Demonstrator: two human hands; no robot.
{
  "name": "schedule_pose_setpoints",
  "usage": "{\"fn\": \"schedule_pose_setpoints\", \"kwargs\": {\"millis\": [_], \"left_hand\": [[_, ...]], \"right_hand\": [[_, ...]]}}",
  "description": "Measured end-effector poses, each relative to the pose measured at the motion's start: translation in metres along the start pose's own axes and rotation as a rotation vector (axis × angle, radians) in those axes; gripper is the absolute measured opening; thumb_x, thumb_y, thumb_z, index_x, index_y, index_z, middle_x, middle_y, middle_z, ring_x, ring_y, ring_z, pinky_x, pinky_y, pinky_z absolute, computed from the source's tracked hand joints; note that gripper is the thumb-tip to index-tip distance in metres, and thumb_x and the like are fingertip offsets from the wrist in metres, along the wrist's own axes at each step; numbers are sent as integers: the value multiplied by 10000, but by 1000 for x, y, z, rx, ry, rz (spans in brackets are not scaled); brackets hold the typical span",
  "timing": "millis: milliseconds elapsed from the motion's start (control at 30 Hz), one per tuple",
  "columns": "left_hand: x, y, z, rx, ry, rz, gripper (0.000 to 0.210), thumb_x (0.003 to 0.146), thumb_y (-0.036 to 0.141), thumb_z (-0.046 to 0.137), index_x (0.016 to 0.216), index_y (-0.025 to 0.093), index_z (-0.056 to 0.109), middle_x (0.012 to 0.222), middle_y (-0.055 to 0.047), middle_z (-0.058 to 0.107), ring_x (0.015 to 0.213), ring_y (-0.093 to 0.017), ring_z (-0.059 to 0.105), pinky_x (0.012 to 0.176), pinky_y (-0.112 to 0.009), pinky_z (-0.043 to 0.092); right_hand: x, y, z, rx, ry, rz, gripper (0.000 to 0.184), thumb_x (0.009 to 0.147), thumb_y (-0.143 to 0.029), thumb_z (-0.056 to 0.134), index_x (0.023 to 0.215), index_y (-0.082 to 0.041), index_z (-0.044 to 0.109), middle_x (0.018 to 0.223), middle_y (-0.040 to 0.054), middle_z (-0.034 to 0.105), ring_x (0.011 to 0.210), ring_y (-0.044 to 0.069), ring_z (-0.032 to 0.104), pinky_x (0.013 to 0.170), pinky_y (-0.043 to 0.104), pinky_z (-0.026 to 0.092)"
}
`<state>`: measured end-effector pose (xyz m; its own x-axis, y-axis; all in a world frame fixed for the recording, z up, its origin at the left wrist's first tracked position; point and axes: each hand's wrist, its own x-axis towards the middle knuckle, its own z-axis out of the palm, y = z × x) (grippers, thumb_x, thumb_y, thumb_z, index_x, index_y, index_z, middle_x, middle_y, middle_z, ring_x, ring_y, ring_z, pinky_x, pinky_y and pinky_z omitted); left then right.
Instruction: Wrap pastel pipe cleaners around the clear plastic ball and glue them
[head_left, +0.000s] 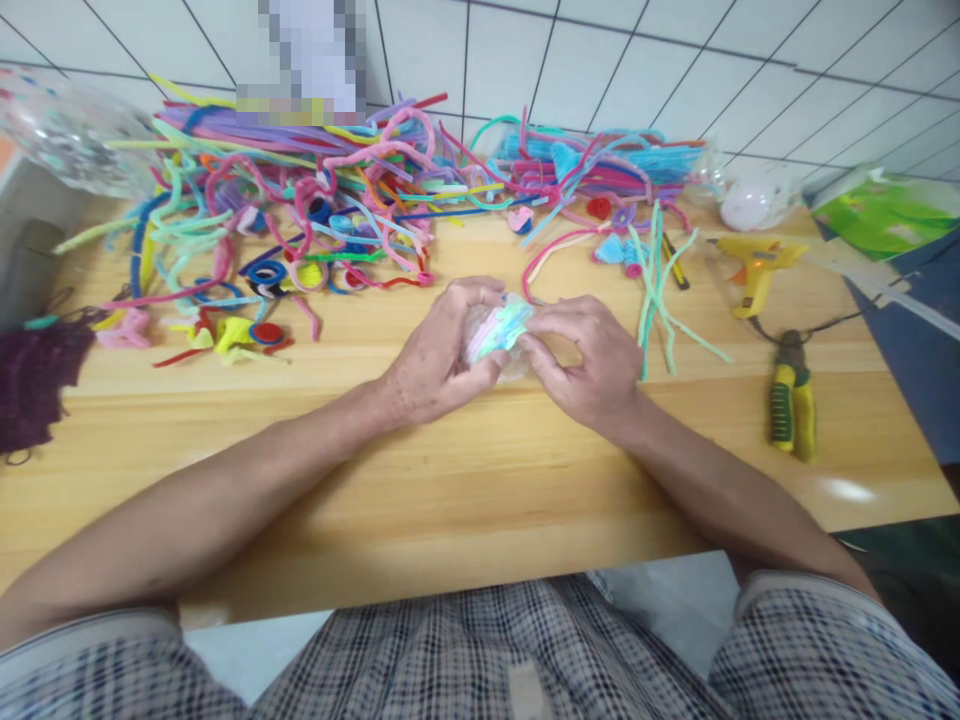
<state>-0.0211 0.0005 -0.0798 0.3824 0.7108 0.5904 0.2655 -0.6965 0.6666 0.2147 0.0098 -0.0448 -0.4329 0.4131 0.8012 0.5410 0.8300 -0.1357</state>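
Over the middle of the wooden table, both my hands are on a small clear plastic bag [513, 366] with pale pink, blue and green pieces [496, 330] inside. My left hand [442, 355] grips the bag from its left side, thumb in front and fingers curled behind. At the bag's right edge, the thumb and fingertips of my right hand [589, 355] pinch the plastic. What exactly the pastel pieces are is too small and blurred to tell. Several mint-green pipe cleaners [652, 310] lie just beyond my right hand.
A tangle of coloured pipe cleaners [322, 200] spreads along the back against the tiled wall [600, 50]. On the right are a yellow glue gun [757, 265], green-and-yellow pliers [791, 400] and a yellow-black cutter knife [676, 265]. Dark purple fabric [41, 385] lies at the left edge.
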Motion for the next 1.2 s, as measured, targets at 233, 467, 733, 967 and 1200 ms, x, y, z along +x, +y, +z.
{"fn": "schedule_pose_setpoints", "kwargs": {"millis": [233,467,733,967,1200], "left_hand": [[-1,0,3,23,36,37,510,1098,505,628,1515,274,446,1510,-165,607,1444,-335,611,1234,-564,548],[-3,-1,3,30,63,36,487,1115,519,622,1499,277,445,1517,-162,604,1453,-321,611,1242,-554,541],[-1,5,-2,-113,77,-140,489,1115,652,642,1387,270,502,1502,-141,622,1347,-281,662,1135,-463,596],[0,4,-4,-168,77,-180,446,1112,618,673,1344,274,510,1471,-126,626,1333,-271,672,1132,-449,611],[0,5,-8,-152,51,-178,372,1164,625,543,1343,301,504,1505,-113,637,1391,-272,657,1192,-483,598]], "right_hand": [[-2,1,1,-8,33,-36,135,1045,-228,757,1161,-283,714,999,9,875,874,211,842,811,395,686],[-9,3,1,9,37,-105,271,1042,-232,773,1293,-287,686,1064,24,901,941,232,880,853,399,718],[-13,-2,-2,82,-51,-75,459,1033,-233,768,1475,-264,649,1279,73,892,1174,258,859,1030,436,712],[-13,-7,2,112,-54,-92,568,1028,-218,758,1569,-270,593,1371,97,861,1242,267,829,1038,464,714],[-15,-7,2,80,-76,-99,554,1024,-220,773,1545,-291,598,1361,87,866,1223,275,833,1022,476,714]]}}
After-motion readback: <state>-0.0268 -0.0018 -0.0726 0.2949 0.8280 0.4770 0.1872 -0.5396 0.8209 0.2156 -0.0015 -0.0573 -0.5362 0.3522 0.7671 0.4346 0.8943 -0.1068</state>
